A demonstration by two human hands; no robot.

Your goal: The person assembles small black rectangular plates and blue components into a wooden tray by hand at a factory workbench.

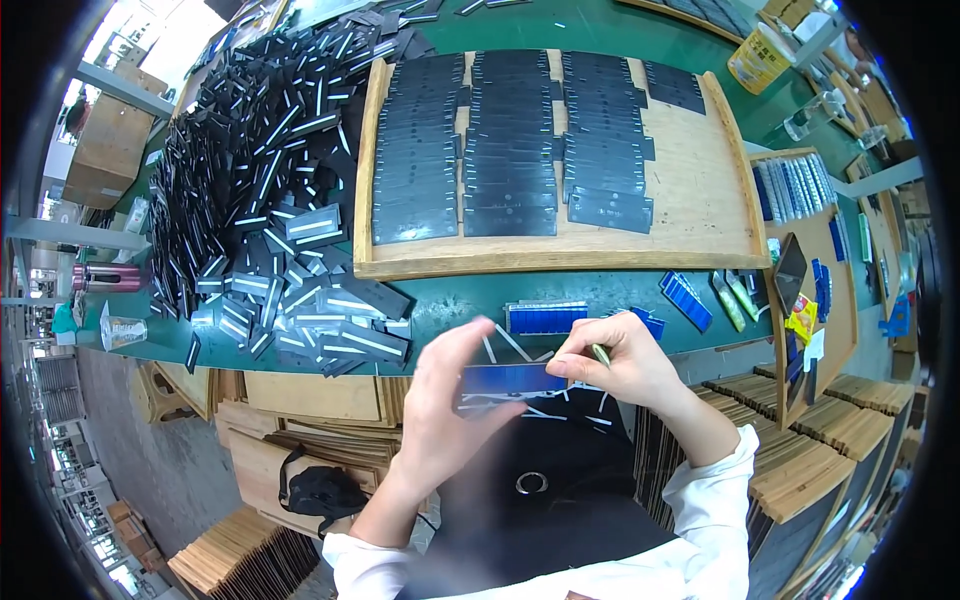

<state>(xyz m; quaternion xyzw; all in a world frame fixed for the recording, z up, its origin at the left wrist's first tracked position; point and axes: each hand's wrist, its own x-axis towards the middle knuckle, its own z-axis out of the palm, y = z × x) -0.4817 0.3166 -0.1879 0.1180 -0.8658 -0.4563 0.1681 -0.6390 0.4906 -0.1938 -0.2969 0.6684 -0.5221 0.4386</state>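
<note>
My left hand (440, 385) is curved around the left end of a small dark-blue rectangular panel (510, 378). Its thumb and fingers stand well apart and are blurred by motion. At the panel's right end, the thumb and forefinger of my right hand (625, 365) are pinched together on it. A slim pen-like tool with an olive-coloured end (600, 354) sticks out from the same hand. Thin white strips (540, 408) lie below the panel, over the dark cloth on my lap. Just beyond my hands, a stack of blue panels (547, 318) rests on the green table.
A wooden tray (700, 190) carries columns of overlapping dark sheets. To its left spreads a large heap of black pieces with white strips (270, 150). Green-and-white tubes (735, 300) and more blue panels (687, 300) lie right. A yellow bucket (762, 60) stands far right.
</note>
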